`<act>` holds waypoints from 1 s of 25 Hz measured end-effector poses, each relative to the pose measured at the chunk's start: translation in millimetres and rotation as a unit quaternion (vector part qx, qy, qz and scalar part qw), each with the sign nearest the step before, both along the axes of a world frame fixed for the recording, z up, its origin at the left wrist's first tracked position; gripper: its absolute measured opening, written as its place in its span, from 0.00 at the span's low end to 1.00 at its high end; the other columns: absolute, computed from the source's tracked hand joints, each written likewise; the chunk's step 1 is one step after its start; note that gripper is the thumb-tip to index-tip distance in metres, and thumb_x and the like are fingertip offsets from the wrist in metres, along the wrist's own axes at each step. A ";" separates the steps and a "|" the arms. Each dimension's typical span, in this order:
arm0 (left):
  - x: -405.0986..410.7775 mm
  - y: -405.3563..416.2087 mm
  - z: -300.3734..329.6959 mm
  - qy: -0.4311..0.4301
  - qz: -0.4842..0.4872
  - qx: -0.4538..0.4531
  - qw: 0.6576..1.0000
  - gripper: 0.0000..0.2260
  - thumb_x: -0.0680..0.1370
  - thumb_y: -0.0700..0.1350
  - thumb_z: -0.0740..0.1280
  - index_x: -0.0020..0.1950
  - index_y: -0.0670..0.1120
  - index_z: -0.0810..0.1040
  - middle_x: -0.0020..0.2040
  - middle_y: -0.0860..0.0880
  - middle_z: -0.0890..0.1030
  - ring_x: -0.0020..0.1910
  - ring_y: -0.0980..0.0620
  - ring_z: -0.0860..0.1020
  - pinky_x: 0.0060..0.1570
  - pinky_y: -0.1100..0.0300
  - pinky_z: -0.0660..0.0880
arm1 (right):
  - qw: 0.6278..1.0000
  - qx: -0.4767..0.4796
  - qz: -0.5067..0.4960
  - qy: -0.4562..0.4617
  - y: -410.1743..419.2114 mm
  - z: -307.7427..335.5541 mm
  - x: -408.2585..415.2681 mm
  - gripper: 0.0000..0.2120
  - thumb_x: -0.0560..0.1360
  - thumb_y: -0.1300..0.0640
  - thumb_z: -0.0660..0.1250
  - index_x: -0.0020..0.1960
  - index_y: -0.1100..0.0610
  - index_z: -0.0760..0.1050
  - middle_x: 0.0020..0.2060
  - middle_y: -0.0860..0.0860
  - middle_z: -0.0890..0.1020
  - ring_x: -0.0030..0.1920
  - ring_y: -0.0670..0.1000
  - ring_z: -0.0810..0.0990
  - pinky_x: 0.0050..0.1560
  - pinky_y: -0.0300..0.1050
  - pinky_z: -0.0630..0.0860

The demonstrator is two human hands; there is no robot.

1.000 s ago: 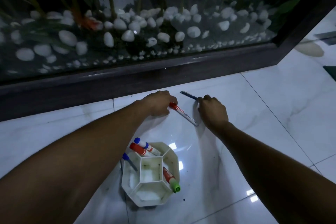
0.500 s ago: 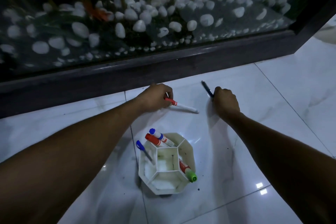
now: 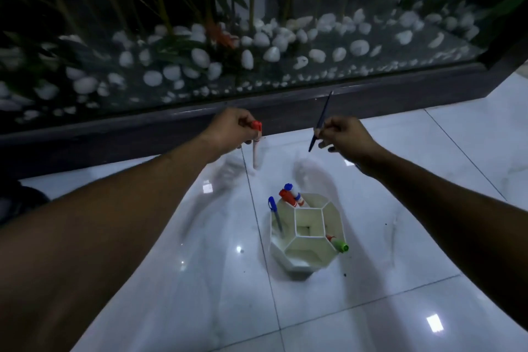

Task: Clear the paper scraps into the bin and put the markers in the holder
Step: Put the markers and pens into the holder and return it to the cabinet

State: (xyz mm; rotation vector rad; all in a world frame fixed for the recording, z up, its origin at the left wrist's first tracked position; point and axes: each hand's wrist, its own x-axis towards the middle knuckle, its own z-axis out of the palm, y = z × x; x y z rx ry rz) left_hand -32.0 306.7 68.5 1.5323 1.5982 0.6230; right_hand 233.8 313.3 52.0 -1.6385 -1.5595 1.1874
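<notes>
Markers are off the tile now: my left hand (image 3: pixel 234 130) pinches the red-capped marker (image 3: pixel 256 146), my right hand (image 3: pixel 343 134) what looks like a blue pen (image 3: pixel 320 123), both raised beyond the holder (image 3: pixel 307 261), ready to drop in.

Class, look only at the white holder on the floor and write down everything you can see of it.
The holder is a white, many-sided pot, seemingly plastic, standing upright on the glossy tiled floor. Thin walls split it into a square middle cell ringed by outer cells. The far cell holds a red-capped marker and a blue-capped marker, the left cell a blue pen, the right cell a green-capped marker. The middle and near cells look empty. Neither hand touches it.
</notes>
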 end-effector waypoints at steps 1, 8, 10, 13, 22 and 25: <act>-5.8 -3.4 10.2 0.003 0.007 0.006 1.000 0.06 0.75 0.38 0.73 0.52 0.41 0.82 0.47 0.44 0.85 0.46 0.50 0.82 0.41 0.59 0.78 | 1.000 0.015 0.026 -0.005 -5.2 21.0 -6.0 0.06 0.78 0.58 0.69 0.51 0.61 0.80 0.42 0.51 0.85 0.43 0.49 0.84 0.45 0.47 0.77; -27.8 -31.6 85.3 0.034 -0.010 0.076 0.996 0.06 0.75 0.40 0.74 0.49 0.40 0.81 0.41 0.44 0.83 0.38 0.51 0.80 0.36 0.59 0.76 | 0.941 -0.014 0.306 -0.141 -77.6 96.4 -47.0 0.06 0.74 0.61 0.74 0.51 0.59 0.82 0.40 0.50 0.87 0.38 0.46 0.85 0.38 0.36 0.78; -29.6 -39.6 100.1 0.036 -0.018 0.089 0.995 0.07 0.75 0.40 0.74 0.50 0.39 0.81 0.41 0.43 0.83 0.38 0.51 0.81 0.37 0.57 0.76 | 0.917 -0.021 0.342 -0.205 -99.8 86.3 -59.5 0.05 0.73 0.61 0.74 0.48 0.56 0.82 0.40 0.50 0.87 0.38 0.48 0.86 0.41 0.41 0.81; -31.1 -50.1 114.9 0.027 -0.028 0.092 0.995 0.08 0.75 0.40 0.74 0.51 0.38 0.81 0.41 0.43 0.84 0.38 0.51 0.81 0.38 0.56 0.77 | 0.897 -0.015 0.345 -0.276 -114.8 74.5 -67.9 0.05 0.72 0.59 0.75 0.42 0.52 0.80 0.38 0.49 0.86 0.34 0.47 0.85 0.38 0.41 0.80; -8.6 -68.7 131.5 0.017 -0.073 0.092 0.993 0.07 0.77 0.42 0.73 0.53 0.41 0.82 0.44 0.47 0.84 0.43 0.53 0.82 0.37 0.63 0.77 | 0.927 0.055 0.239 -0.284 -98.3 90.4 -49.7 0.03 0.76 0.59 0.73 0.48 0.56 0.80 0.47 0.51 0.85 0.41 0.49 0.84 0.36 0.36 0.78; 11.9 -71.3 129.1 -0.006 -0.085 0.086 0.993 0.05 0.77 0.41 0.72 0.51 0.43 0.81 0.43 0.48 0.84 0.41 0.56 0.82 0.35 0.67 0.74 | 0.952 0.120 0.146 -0.240 -88.0 104.8 -33.1 0.19 0.73 0.56 0.76 0.61 0.54 0.75 0.54 0.46 0.80 0.49 0.47 0.80 0.46 0.41 0.77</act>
